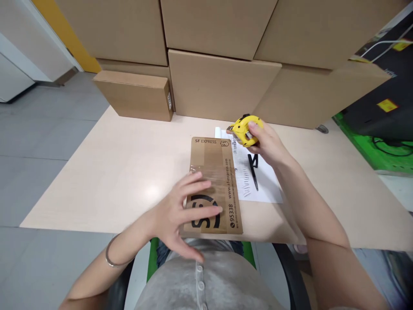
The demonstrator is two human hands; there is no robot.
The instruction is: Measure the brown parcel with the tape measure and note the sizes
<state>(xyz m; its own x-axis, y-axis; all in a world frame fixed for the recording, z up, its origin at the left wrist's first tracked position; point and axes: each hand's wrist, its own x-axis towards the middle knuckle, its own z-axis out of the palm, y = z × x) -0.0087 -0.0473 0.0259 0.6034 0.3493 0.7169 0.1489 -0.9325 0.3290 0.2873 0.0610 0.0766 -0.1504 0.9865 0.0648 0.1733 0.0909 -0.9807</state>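
Observation:
A flat brown SF Express cardboard box [209, 155] lies near the table's front edge, shiny clear tape across its middle. My left hand [189, 211] is over the lower left of the box, fingers spread and holding nothing; whether the fingertips touch the cardboard I cannot tell. In my right hand [266, 140] is a yellow hand-held tape dispenser [240, 128], raised just beyond the box's top right corner. Printed paper sheets [267, 185] lie partly under the box, and a black pen [253, 172] rests on them below my right hand.
Large cardboard boxes [219, 86] form a wall along the table's back. A smaller closed carton [142, 97] stands at the back left of the pale wooden table [129, 163]. Beyond the right side is a black case [380, 94] on a green surface [387, 159].

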